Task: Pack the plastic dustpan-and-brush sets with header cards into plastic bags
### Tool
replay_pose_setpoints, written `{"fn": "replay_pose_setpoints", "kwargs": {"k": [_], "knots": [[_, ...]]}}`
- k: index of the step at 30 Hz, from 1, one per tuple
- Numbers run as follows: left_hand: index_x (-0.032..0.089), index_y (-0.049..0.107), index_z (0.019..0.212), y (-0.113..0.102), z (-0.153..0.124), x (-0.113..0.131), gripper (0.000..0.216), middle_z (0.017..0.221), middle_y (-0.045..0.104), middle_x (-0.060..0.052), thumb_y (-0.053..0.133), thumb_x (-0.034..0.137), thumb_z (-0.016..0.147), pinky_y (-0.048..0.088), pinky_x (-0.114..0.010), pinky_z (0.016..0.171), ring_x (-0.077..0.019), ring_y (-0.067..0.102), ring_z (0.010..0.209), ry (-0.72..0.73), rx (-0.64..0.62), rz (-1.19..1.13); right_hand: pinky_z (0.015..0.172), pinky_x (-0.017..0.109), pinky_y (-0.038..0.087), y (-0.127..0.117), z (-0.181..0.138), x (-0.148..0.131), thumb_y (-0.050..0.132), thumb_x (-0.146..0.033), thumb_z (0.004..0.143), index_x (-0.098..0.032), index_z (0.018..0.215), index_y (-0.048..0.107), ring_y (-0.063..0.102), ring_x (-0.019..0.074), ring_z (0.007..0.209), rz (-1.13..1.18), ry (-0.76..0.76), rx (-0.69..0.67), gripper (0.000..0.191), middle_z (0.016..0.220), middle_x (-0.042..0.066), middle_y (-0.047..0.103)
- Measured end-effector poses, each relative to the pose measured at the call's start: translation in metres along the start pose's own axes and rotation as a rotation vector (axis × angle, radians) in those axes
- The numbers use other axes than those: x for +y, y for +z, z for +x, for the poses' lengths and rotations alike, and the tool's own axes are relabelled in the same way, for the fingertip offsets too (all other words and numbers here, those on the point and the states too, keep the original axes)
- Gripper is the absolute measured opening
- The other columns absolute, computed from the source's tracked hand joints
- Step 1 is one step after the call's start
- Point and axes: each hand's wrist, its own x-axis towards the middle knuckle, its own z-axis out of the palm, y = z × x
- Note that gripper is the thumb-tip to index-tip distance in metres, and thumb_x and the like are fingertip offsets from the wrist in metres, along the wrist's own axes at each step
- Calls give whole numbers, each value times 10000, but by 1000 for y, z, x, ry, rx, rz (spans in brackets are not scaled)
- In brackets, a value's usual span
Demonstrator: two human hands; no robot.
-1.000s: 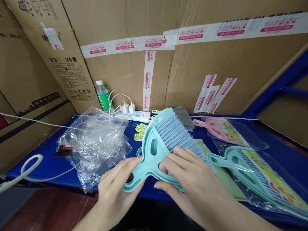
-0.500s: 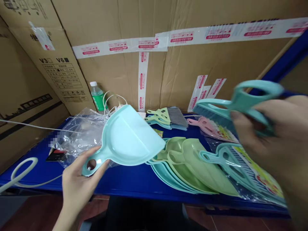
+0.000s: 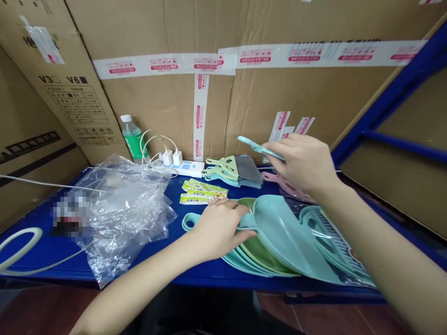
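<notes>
My left hand [image 3: 223, 225] is closed on the handle end of a light blue dustpan [image 3: 289, 237], which lies on top of a fanned stack of green and blue dustpans [image 3: 244, 260]. My right hand [image 3: 302, 160] grips a light blue hand brush [image 3: 256, 145] above the back of the shelf; most of the brush, bristles included, is hidden behind the hand. Just left of it, several brushes with green and blue handles [image 3: 223, 168] and grey bristles [image 3: 248, 171] lie piled. Beneath my right hand, a pink handle [image 3: 284, 184] shows partly.
Crumpled clear plastic bags [image 3: 125, 218] cover the left of the blue shelf [image 3: 195, 274]. A bottle [image 3: 134, 139] and a power strip [image 3: 190, 168] stand behind, near yellow-green cards [image 3: 202, 191]. A wrapped blue dustpan-and-brush set [image 3: 335, 242] lies right. Cardboard [image 3: 167, 107] walls the back.
My left hand has carried the blue dustpan right and down onto the stack. My right hand has moved left with the brush, toward the brush pile. The camera view has shifted slightly.
</notes>
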Motion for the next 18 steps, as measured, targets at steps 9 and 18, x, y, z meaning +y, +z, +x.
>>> {"fn": "replay_pose_setpoints", "kwargs": {"k": [9, 18], "knots": [[129, 603, 1282, -1, 2, 4, 471, 984, 717, -110, 628, 426, 919, 520, -431, 921, -285, 678, 983, 137, -149, 256, 707, 336, 370, 19, 24, -34, 431, -123, 933, -187, 1308, 653, 621, 274, 894, 42, -33, -451, 440, 887, 142, 750], [94, 553, 1321, -4, -17, -10, 468, 1010, 686, -127, 596, 367, 944, 512, -437, 923, -299, 637, 1040, 219, -17, 346, 747, 334, 366, 39, 36, -47, 446, -84, 931, -142, 1327, 631, 631, 270, 976, 41, -50, -499, 441, 964, 170, 754]]}}
